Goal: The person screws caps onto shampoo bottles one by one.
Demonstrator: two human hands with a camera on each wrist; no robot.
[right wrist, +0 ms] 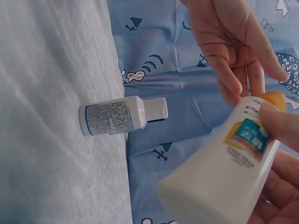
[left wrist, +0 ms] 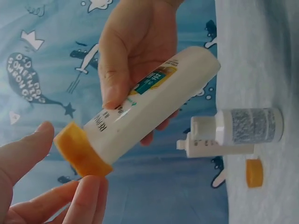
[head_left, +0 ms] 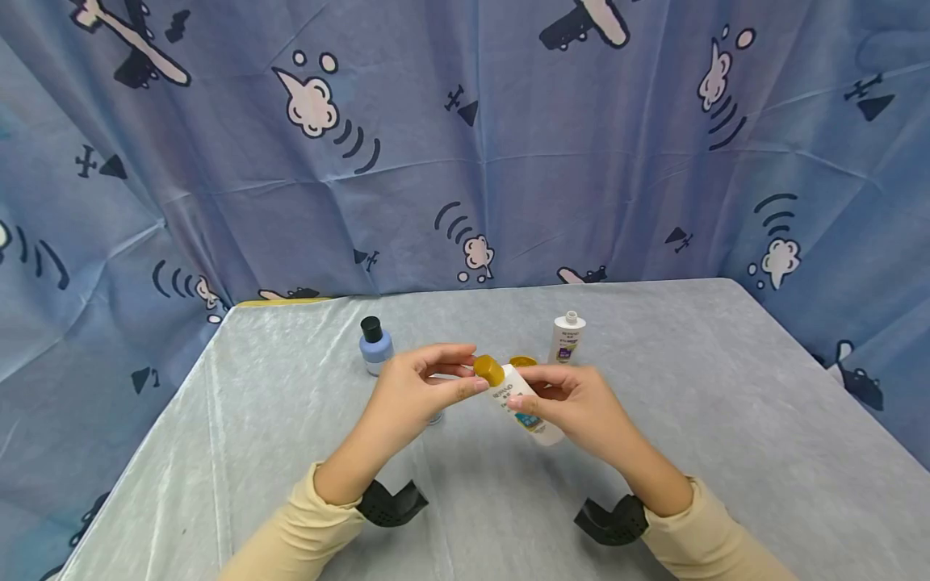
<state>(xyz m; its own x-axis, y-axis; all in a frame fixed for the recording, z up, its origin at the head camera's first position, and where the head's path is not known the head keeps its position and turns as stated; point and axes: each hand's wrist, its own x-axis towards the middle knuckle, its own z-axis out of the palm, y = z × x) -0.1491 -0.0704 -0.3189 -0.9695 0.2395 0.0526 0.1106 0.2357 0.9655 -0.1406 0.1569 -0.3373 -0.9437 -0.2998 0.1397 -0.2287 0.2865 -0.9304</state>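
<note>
A white bottle (head_left: 534, 433) with a yellow cap (head_left: 488, 370) is held tilted above the table, cap end toward my left hand. My right hand (head_left: 581, 403) grips its body, thumb lying across the printed front. At the cap, my left hand (head_left: 414, 391) has thumb and fingertips on opposite edges, pinching it lightly. In the left wrist view the cap (left wrist: 81, 151) sits on the bottle's end, between thumb (left wrist: 32, 149) and fingers. The bottle's broad base (right wrist: 196, 200) points toward the right wrist camera.
Beyond the left hand stands a blue-purple bottle (head_left: 376, 349) with a black cap. An uncapped white bottle (head_left: 566, 337) is at the back right, near a loose yellow cap (head_left: 521, 361). A small white bottle (right wrist: 112, 116) with a text label stands mostly hidden behind my left hand in the head view.
</note>
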